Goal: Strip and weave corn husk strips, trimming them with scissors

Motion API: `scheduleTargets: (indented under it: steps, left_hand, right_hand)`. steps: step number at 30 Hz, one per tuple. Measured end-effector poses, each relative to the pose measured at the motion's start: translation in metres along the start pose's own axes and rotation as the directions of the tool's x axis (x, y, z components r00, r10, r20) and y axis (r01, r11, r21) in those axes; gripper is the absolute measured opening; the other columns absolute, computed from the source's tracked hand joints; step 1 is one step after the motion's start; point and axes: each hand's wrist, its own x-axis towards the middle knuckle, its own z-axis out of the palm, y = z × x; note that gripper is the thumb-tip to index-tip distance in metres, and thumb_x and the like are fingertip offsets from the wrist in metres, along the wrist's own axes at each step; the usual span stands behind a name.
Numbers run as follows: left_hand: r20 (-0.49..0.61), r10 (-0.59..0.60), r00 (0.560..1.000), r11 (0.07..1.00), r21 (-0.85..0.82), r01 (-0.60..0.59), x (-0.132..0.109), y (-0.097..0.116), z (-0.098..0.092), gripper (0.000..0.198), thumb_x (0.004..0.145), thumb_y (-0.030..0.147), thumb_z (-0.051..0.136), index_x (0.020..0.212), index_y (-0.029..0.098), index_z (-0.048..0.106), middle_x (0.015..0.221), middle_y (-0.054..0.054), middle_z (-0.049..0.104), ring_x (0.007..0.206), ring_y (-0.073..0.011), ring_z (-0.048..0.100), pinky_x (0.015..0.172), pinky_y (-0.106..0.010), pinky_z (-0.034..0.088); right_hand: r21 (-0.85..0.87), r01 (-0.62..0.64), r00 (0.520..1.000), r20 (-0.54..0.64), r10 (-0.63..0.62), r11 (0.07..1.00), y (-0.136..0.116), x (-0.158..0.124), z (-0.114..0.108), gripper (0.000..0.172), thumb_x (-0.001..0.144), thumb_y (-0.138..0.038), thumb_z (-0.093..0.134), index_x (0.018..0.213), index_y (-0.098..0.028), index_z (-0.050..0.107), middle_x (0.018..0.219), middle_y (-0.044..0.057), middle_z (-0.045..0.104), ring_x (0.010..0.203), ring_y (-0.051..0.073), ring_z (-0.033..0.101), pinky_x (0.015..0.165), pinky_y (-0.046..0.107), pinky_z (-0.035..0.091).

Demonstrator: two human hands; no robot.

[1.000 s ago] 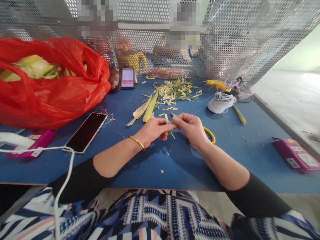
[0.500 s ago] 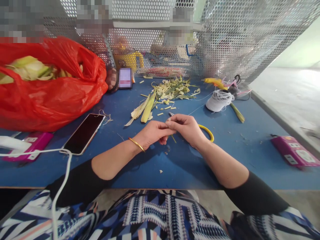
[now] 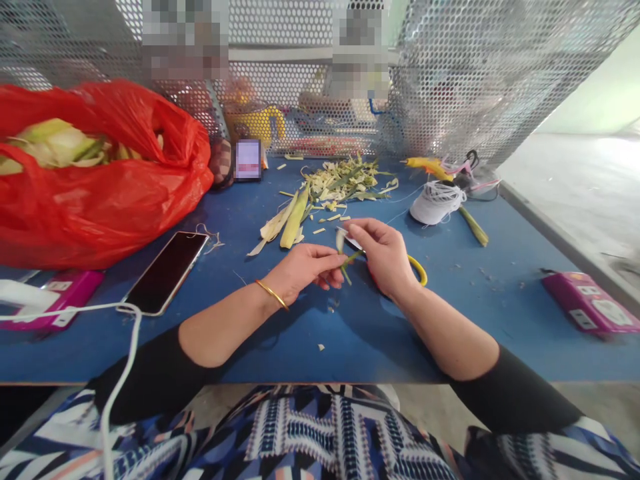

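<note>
Between the thumb and fingers of my left hand (image 3: pixel 315 267), a small piece of corn husk (image 3: pixel 341 241) is pinched, with a pale end standing up and thin green strips sticking out below. My right hand (image 3: pixel 383 250) is just to its right, thumb and forefinger pressed together near the pale end; what they hold is too small to make out. Under the right hand lie scissors with a yellow handle (image 3: pixel 419 268), their blades partly hidden. Beyond my hands are longer husk leaves (image 3: pixel 296 217) and a heap of cut husk bits (image 3: pixel 345 179).
A red plastic bag (image 3: pixel 110 207) of husks stands at the left. Near it are a phone (image 3: pixel 165 273), a white cable (image 3: pixel 135 340) and a purple box (image 3: pixel 75 300). White thread (image 3: pixel 435 202) sits at the right, with another purple box (image 3: pixel 590 300). Perforated metal panels (image 3: pixel 310 73) close the back.
My hands have come apart slightly. The right hand has shifted right and up, uncovering the pale husk end, green strips and part of the scissors' blades. My left hand still pinches.
</note>
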Motion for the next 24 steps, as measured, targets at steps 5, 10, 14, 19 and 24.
scheduleTargets:
  steps: [5, 10, 14, 19, 24]
  left_hand:
    - [-0.064, -0.008, 0.998, 0.962, -0.273, -0.01, 0.004, 0.002, -0.005, 0.01, 0.089, 0.02, 0.066, 0.094, 0.014, 0.073, 0.079, -0.008, 0.078, 0.07, -0.0158, 0.073, 0.064, -0.024, 0.055]
    - [-0.165, 0.105, 0.981, 0.916, -0.369, -0.16, 0.009, -0.002, -0.004, 0.02, 0.078, 0.008, 0.074, 0.095, 0.016, 0.07, 0.09, -0.005, 0.078, 0.079, -0.0144, 0.073, 0.077, -0.025, 0.058]
    - [-0.206, 0.129, 0.97, 0.913, -0.358, -0.197, 0.011, -0.007, 0.0, 0.022, 0.079, 0.01, 0.072, 0.099, 0.019, 0.069, 0.094, -0.007, 0.078, 0.089, -0.0182, 0.072, 0.08, -0.029, 0.059]
    - [-0.202, 0.177, 0.963, 0.918, -0.32, -0.236, 0.014, -0.011, -0.003, 0.018, 0.077, 0.012, 0.075, 0.093, 0.02, 0.071, 0.101, -0.007, 0.077, 0.087, -0.0191, 0.071, 0.081, -0.034, 0.06]
    - [-0.232, 0.17, 0.958, 0.92, -0.311, -0.239, 0.014, -0.009, -0.006, 0.017, 0.073, 0.012, 0.077, 0.086, 0.019, 0.069, 0.086, -0.006, 0.077, 0.078, -0.0166, 0.071, 0.075, -0.03, 0.059]
  right_hand:
    - [-0.303, 0.28, 0.924, -0.173, -0.341, 0.911, -0.015, -0.003, -0.007, 0.021, 0.086, -0.035, 0.062, 0.069, -0.022, 0.061, 0.071, 0.001, 0.064, 0.071, 0.016, 0.057, 0.074, 0.032, 0.044]
    - [-0.419, 0.225, 0.973, 0.143, -0.181, 0.88, -0.015, -0.02, 0.003, 0.03, 0.085, -0.037, 0.064, 0.06, -0.021, 0.064, 0.065, 0.001, 0.065, 0.061, 0.014, 0.054, 0.062, 0.028, 0.038]
    - [-0.408, 0.066, 0.977, 0.214, 0.025, 0.911, -0.006, -0.024, 0.012, 0.027, 0.083, -0.039, 0.065, 0.064, -0.02, 0.069, 0.063, 0.0, 0.065, 0.057, 0.013, 0.051, 0.057, 0.027, 0.035]
    - [-0.326, 0.087, 0.963, 0.268, 0.004, 0.941, -0.003, -0.022, 0.012, 0.029, 0.085, -0.033, 0.058, 0.059, -0.02, 0.059, 0.063, 0.0, 0.063, 0.061, 0.013, 0.051, 0.06, 0.026, 0.038]
    - [-0.278, 0.17, 0.944, 0.321, -0.075, 0.945, -0.006, -0.023, 0.011, 0.025, 0.084, -0.029, 0.055, 0.06, -0.021, 0.055, 0.069, 0.001, 0.064, 0.069, 0.015, 0.055, 0.066, 0.026, 0.042]
